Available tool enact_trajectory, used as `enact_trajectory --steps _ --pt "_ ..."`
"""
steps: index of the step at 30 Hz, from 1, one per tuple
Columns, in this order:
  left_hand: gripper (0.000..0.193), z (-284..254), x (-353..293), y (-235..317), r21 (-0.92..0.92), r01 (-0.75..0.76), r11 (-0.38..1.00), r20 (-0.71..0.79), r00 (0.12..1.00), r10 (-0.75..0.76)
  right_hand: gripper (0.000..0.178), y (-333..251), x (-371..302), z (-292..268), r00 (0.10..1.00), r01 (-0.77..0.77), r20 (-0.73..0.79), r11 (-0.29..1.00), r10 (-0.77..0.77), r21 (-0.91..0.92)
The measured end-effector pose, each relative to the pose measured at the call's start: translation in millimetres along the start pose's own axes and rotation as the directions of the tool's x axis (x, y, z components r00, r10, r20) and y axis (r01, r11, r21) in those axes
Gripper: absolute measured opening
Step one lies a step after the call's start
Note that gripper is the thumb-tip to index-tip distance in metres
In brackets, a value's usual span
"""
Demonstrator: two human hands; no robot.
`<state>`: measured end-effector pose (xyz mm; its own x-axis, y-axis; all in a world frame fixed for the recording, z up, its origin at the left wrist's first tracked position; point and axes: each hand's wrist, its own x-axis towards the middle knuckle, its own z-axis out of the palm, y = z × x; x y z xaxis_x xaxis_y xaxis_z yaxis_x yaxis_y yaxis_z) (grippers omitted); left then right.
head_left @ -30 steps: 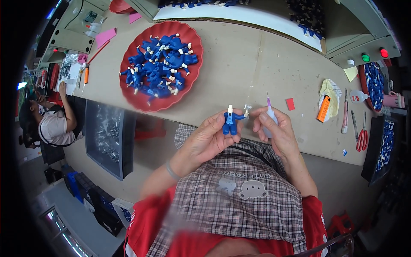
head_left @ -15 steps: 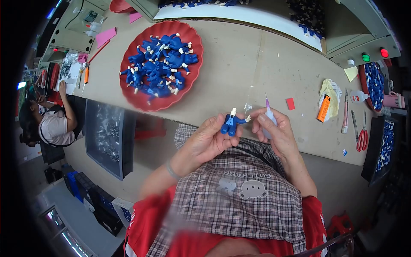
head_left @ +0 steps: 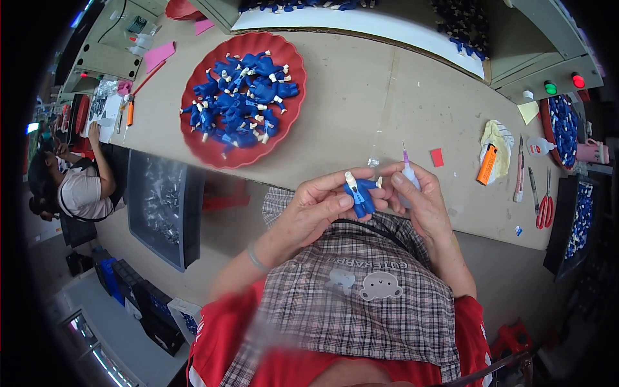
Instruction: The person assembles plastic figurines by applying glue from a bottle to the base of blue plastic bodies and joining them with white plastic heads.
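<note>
With the left hand [head_left: 316, 209] pinching the blue-suited figurine [head_left: 362, 197] just in front of the worktop [head_left: 348, 97] and the right hand [head_left: 422, 198] curled around the needle-tipped bottle [head_left: 409, 175], best steady both wrists, needle clear of skin.

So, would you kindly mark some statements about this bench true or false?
1. The left hand holds a small blue figure. True.
2. The right hand holds no tool. False: it holds a slim bottle with a purple tip.
3. The scalloped plate is green. False: it is red.
4. An orange item lies on a crumpled yellowish piece. True.
5. The red-handled scissors lie left of the plate. False: they lie right of it.
</note>
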<state>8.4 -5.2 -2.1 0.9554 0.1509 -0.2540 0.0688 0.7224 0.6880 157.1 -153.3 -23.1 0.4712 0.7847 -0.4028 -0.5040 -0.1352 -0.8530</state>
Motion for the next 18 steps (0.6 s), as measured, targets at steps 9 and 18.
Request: enact_trajectory --steps 9,18 --pt "0.044 -3.7 -0.4 -1.3 0.103 -0.044 0.994 -0.002 0.999 0.045 0.021 0.8 1.2 -1.8 1.000 0.009 0.026 1.000 -0.009 0.007" --pt "0.042 -8.6 -0.5 -3.4 0.070 -0.030 0.997 -0.040 0.999 0.033 0.021 0.3 0.4 -1.9 0.999 0.007 0.031 1.000 -0.007 -0.002"
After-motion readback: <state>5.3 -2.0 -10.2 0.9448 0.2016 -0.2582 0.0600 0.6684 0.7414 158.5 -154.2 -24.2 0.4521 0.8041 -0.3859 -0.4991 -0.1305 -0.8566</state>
